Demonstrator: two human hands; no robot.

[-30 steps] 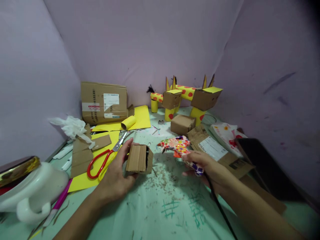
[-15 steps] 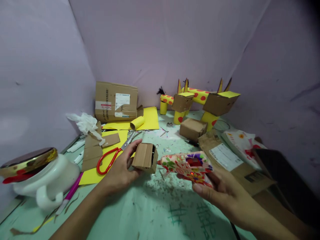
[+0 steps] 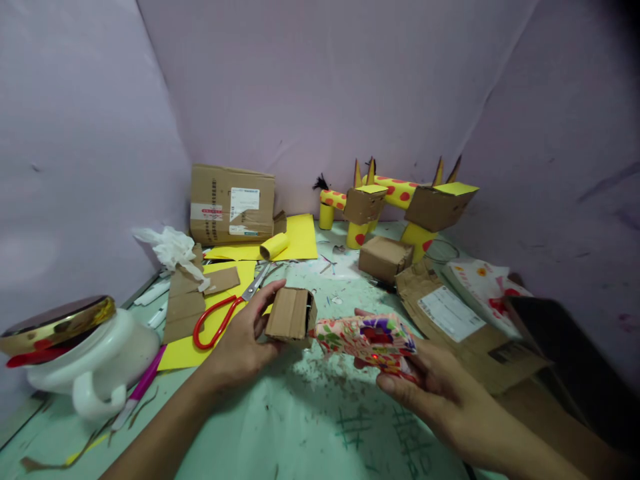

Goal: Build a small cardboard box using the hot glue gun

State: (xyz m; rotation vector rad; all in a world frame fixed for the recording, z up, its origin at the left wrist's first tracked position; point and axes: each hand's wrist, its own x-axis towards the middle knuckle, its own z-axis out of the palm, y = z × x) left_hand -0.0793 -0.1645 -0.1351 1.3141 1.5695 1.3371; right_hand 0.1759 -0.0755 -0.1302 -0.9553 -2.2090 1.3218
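My left hand grips a small cardboard box from its left side, thumb below and fingers behind. The box's right end is open, showing a dark hollow. In my right hand is a hot glue gun with a colourful flower pattern and a small red light lit. Its nozzle points left and meets the lower right edge of the box; whether it touches is hard to tell. Red-handled scissors lie just left of my left hand, on yellow paper.
Two yellow, red-spotted cardboard animals stand at the back right. Near them sits a closed cardboard box. A large carton and a yellow tube are at the back left. A white pot stands left, a flattened cardboard mailer right.
My right hand has moved left with the glue gun, bringing its nozzle up to the small box's edge. The box has shifted very slightly; my left hand keeps its hold.
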